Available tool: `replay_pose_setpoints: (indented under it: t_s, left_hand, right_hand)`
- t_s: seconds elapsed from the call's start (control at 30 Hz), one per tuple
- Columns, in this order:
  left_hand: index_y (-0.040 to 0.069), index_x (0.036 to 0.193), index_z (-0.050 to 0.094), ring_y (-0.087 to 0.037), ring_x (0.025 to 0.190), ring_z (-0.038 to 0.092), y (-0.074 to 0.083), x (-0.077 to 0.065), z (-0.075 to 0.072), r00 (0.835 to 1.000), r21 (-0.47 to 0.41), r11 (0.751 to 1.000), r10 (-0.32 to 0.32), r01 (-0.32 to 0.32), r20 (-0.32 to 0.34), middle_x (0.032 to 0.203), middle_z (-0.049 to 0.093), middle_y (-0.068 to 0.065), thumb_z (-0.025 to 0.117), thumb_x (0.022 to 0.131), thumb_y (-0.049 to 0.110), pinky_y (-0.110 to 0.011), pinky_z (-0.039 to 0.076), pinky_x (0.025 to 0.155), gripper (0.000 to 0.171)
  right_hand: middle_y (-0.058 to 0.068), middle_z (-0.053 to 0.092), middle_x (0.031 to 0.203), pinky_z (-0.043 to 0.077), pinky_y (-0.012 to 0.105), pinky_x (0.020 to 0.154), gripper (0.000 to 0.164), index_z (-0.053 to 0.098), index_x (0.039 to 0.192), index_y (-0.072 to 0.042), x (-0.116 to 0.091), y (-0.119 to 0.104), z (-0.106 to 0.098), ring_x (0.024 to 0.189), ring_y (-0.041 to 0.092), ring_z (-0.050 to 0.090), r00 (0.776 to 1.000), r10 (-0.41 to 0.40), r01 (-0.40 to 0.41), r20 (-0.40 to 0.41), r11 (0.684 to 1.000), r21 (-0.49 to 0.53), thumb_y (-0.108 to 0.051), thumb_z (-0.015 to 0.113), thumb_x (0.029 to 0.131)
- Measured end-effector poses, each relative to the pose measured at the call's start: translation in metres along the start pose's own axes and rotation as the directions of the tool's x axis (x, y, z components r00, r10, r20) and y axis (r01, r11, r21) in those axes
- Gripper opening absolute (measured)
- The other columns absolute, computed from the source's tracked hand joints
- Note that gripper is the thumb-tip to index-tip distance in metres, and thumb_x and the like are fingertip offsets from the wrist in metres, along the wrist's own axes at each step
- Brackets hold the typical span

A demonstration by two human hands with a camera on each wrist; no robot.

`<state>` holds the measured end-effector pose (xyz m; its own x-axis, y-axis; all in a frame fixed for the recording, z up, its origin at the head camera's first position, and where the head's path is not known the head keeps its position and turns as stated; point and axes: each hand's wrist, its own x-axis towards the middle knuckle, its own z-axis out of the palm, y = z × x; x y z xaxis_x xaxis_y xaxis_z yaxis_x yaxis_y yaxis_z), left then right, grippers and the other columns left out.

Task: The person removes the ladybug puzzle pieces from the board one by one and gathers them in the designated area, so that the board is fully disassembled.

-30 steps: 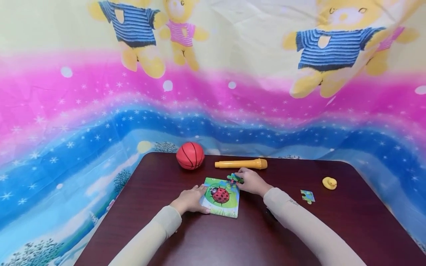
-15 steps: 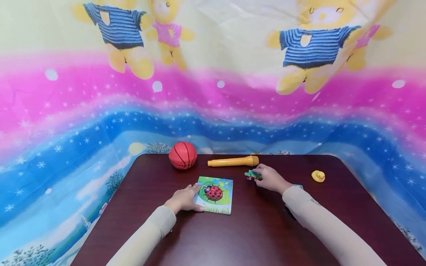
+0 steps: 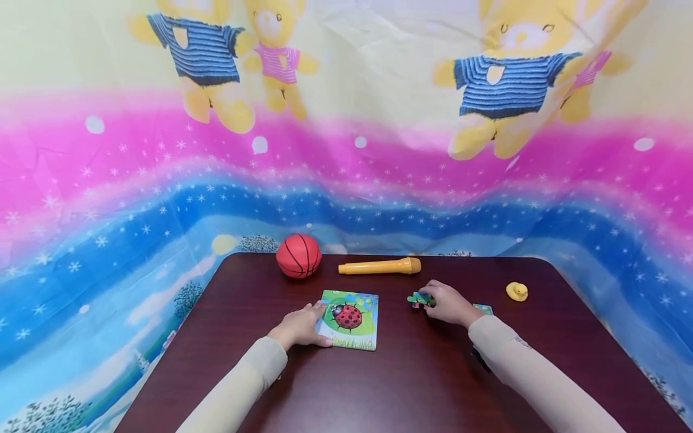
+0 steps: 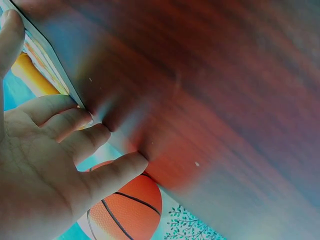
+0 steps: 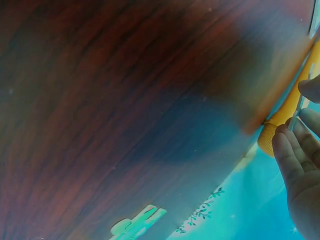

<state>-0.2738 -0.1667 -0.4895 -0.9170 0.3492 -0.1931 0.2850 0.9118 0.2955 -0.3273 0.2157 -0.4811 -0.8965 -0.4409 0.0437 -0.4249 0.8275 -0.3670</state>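
Note:
My left hand [image 3: 300,326] rests along the left side of a square ladybug puzzle [image 3: 357,334], its fingers fairly straight and the thumb at the near left corner. The left wrist view shows those fingertips right at the puzzle's edge. To the right of the puzzle, my right hand [image 3: 453,305] pinches a green jigsaw piece [image 3: 417,299] between thumb and fingers. That piece appears nearly edge-on in the right wrist view. Another jigsaw piece [image 5: 137,224] lies farther right on the table, mostly hidden behind the right sleeve in the head view.
Behind the puzzle stand a red toy basketball [image 3: 299,256] and a yellow toy microphone [image 3: 379,266]. A yellow rubber duck [image 3: 517,291] sits at the right of the dark wooden table [image 3: 346,391]. A printed cloth with bears [image 3: 346,162] hangs behind.
My right hand has drawn the green jigsaw piece away from the puzzle's far right corner, off to the right, then slightly nearer. The left hand stays at the puzzle. The head view has shifted a little.

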Motion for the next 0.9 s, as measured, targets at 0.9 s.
replay_pose_setpoints:
  t_s: [0.9]
  left_hand:
    - [0.011, 0.147, 0.034, -0.032, 0.138, 0.029, -0.002, 0.003, 0.002, 1.000, -0.011, 1.000, 0.001, -0.001, -0.001, 0.153, 0.029, -0.009, 0.072, 0.072, 0.059, -0.053, 0.031, 0.105, 0.096]
  right_hand:
    - [0.004, 0.057, 0.111, 0.049, 0.042, 0.084, 0.037, 0.064, 0.118, -0.008, 0.004, 0.013, 0.010, 0.094, 0.017, 0.054, 0.998, 0.033, -0.031, 0.049, 0.999, -0.037, -0.014, 0.071, 0.082]
